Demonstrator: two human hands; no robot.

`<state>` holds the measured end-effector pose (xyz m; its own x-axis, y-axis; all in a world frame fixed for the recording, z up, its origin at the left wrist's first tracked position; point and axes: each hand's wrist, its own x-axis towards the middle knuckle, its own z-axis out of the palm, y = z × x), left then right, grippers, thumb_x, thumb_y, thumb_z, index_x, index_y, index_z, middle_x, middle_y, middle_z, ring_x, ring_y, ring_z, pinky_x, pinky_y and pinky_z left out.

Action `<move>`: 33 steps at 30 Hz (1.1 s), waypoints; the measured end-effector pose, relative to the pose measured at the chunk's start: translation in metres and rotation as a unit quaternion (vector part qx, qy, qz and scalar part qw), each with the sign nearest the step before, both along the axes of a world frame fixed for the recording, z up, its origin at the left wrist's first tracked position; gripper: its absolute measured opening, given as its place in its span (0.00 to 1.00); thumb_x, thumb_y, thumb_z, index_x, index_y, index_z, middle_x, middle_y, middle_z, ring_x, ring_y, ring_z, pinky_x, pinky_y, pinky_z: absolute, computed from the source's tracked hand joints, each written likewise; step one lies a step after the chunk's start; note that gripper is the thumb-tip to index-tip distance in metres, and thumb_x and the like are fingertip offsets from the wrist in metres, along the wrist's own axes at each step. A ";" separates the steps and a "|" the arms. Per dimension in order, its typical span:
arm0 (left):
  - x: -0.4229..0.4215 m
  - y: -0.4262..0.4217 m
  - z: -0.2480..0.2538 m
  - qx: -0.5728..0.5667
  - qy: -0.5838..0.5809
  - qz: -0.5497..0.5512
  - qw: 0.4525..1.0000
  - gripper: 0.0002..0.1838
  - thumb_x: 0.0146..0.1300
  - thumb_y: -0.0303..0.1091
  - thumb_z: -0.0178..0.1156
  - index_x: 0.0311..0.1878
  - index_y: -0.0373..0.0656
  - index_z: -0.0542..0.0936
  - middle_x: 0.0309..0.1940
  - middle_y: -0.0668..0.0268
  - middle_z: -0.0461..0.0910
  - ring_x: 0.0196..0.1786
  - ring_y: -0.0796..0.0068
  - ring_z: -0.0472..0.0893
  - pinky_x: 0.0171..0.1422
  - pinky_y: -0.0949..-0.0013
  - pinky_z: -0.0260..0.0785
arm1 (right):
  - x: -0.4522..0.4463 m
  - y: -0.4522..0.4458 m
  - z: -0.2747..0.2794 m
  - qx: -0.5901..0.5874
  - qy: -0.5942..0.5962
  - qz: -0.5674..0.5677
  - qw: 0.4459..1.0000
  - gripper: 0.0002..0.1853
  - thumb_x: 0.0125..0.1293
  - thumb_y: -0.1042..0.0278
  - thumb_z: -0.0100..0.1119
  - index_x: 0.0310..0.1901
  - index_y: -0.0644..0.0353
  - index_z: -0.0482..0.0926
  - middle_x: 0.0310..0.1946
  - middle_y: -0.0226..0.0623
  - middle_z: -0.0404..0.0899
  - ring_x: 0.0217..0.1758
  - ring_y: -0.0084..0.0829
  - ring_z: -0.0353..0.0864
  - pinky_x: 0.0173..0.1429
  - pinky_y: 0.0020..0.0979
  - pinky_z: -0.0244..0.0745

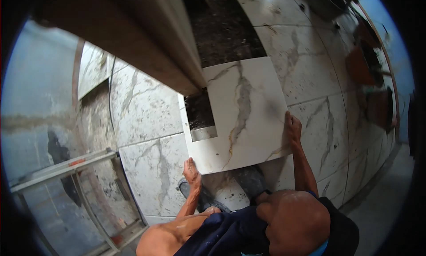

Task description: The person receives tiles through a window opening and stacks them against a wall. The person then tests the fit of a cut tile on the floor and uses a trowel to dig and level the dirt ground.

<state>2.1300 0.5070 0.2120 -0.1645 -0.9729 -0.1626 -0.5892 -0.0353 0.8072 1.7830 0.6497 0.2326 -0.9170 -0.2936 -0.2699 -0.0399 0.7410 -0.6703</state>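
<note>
Between my two hands is a large white marble-look floor tile [257, 118] with grey and gold veins. A notch is cut in its left side, and dark ground shows through it beside a door frame post [177, 56]. My left hand [191, 171] is closed on the tile's near left corner. My right hand [293, 126] grips its right edge, fingers wrapped over the side. The tile's far edge borders a strip of dark, bare ground [226, 30]. What lies beneath the tile is hidden.
Marble-look tiles [151, 105] cover the floor around, with dirt smears. A metal frame like a ladder [75, 167] leans at the left. Reddish-brown buckets or pots [361, 65] stand along the right. My feet in dark shoes [250, 180] are close to the tile's near edge.
</note>
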 end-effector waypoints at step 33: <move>-0.016 0.006 -0.011 0.070 0.094 0.096 0.988 0.18 0.64 0.46 0.46 0.38 0.37 0.72 0.22 0.47 0.73 0.29 0.47 0.75 0.29 0.60 0.65 | -0.004 -0.014 -0.018 -0.070 0.045 0.049 0.995 0.29 0.64 0.45 0.40 0.30 0.72 0.73 0.22 0.35 0.73 0.26 0.26 0.65 0.34 0.29 0.64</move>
<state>2.1142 0.5126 0.2015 -0.0200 -0.9592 -0.2819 -0.4008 -0.2506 0.8812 1.7788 0.6361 0.2143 -0.9005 -0.4125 -0.1377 -0.1731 0.6305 -0.7566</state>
